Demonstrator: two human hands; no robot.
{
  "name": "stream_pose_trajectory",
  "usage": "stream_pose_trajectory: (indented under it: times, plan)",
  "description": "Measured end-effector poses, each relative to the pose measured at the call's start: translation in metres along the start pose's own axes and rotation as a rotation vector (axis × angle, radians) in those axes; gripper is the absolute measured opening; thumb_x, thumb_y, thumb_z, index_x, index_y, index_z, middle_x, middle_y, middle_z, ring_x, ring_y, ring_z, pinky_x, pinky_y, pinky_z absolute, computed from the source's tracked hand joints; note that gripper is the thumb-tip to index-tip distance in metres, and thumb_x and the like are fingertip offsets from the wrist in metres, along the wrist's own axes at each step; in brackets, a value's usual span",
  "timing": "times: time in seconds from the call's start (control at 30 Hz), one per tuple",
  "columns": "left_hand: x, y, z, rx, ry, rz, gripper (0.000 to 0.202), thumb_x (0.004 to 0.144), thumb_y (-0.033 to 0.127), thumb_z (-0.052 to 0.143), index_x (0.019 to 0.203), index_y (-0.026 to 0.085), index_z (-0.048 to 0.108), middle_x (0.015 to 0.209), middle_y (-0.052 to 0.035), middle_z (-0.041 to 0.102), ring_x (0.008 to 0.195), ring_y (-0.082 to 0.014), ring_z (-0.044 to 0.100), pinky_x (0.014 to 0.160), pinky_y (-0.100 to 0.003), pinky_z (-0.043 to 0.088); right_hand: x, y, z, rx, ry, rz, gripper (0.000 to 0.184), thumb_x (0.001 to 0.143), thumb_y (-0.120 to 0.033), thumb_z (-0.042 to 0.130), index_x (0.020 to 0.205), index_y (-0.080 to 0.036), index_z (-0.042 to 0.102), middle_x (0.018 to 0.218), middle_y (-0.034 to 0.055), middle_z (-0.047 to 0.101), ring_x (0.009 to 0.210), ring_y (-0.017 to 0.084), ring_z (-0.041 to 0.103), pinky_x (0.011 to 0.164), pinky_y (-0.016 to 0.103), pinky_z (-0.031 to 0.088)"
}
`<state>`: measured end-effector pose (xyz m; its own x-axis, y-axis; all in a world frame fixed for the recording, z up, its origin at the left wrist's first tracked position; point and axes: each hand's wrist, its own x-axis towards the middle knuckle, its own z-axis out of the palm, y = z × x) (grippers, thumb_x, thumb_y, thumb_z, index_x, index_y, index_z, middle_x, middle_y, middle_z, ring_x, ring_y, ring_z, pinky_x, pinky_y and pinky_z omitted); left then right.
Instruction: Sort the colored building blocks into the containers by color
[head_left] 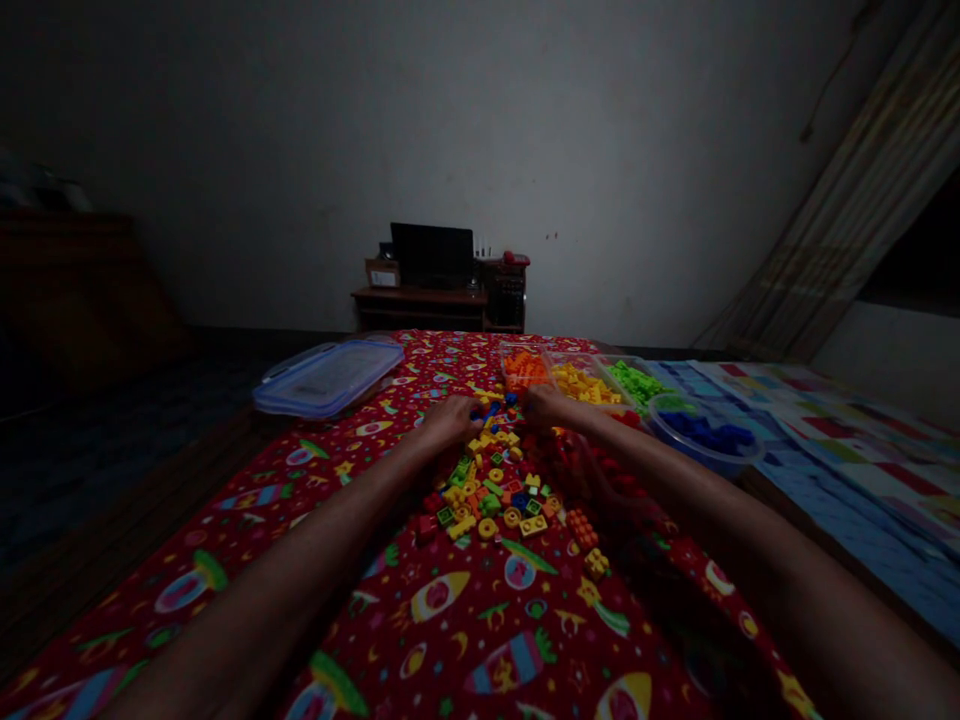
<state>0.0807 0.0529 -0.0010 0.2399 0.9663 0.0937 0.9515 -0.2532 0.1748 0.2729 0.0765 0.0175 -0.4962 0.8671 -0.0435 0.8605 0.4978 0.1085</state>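
My left hand (452, 419) reaches to the far end of a loose pile of toy building blocks (487, 503), its fingers curled at a small blue block (478, 412). Across from it, my right hand (546, 406) is closed beside another blue block (511, 399); its fingertips are hidden, so what it holds cannot be made out. More blue pieces (492, 410) lie between the hands. The pile mixes yellow, green, orange, red and blue blocks, some round with a hole, spread on a red patterned cloth (450, 640).
Behind my right hand stand clear containers of orange blocks (526, 367), yellow blocks (585, 385) and green blocks (636, 382). A round tub (724, 461) holds blue blocks. Red blocks lie under my right forearm. A clear blue-rimmed lid (330, 380) rests at left.
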Motion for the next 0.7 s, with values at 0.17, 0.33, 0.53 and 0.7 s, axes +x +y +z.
stream_pose_trajectory:
  times: [0.17, 0.33, 0.53, 0.7]
  plan:
    - [-0.004, -0.003, -0.003, -0.010, -0.002, -0.026, 0.051, 0.074, 0.034, 0.058, 0.124, 0.022, 0.055, 0.115, -0.0087, 0.066, 0.102, -0.0252, 0.061, 0.081, -0.029, 0.047, 0.002, 0.007, 0.003, -0.003, 0.123, 0.083, 0.037, 0.090, -0.011, 0.032, 0.115, -0.004, 0.057, 0.106, 0.0189, 0.062, 0.093, 0.021, 0.057, 0.078, 0.029, 0.042]
    - [-0.006, -0.012, 0.004, -0.097, 0.031, -0.030, 0.062, 0.069, 0.034, 0.062, 0.130, 0.024, 0.049, 0.107, -0.0061, 0.069, 0.095, -0.0236, 0.063, 0.075, -0.028, 0.047, 0.000, 0.003, 0.017, 0.041, 0.142, 0.055, 0.033, 0.091, -0.015, 0.036, 0.115, -0.010, 0.058, 0.114, 0.0170, 0.059, 0.100, 0.022, 0.055, 0.085, 0.029, 0.041]
    - [-0.002, -0.031, 0.011, -0.306, 0.100, -0.028, 0.052, 0.066, 0.028, 0.061, 0.117, 0.022, 0.062, 0.102, -0.0033, 0.071, 0.090, -0.0211, 0.065, 0.074, -0.025, 0.048, 0.005, -0.001, 0.013, 0.198, 0.108, 0.127, 0.027, 0.082, -0.011, 0.050, 0.105, -0.008, 0.064, 0.102, 0.0156, 0.064, 0.087, 0.019, 0.059, 0.073, 0.023, 0.043]
    - [-0.010, -0.043, -0.002, -0.725, 0.148, -0.118, 0.055, 0.066, 0.039, 0.058, 0.114, 0.013, 0.064, 0.094, -0.0077, 0.072, 0.079, -0.0203, 0.065, 0.061, -0.026, 0.051, 0.019, -0.008, 0.000, 0.246, 0.164, 0.092, 0.025, 0.080, -0.015, 0.052, 0.099, -0.008, 0.067, 0.093, 0.0118, 0.067, 0.079, 0.017, 0.059, 0.067, 0.023, 0.041]
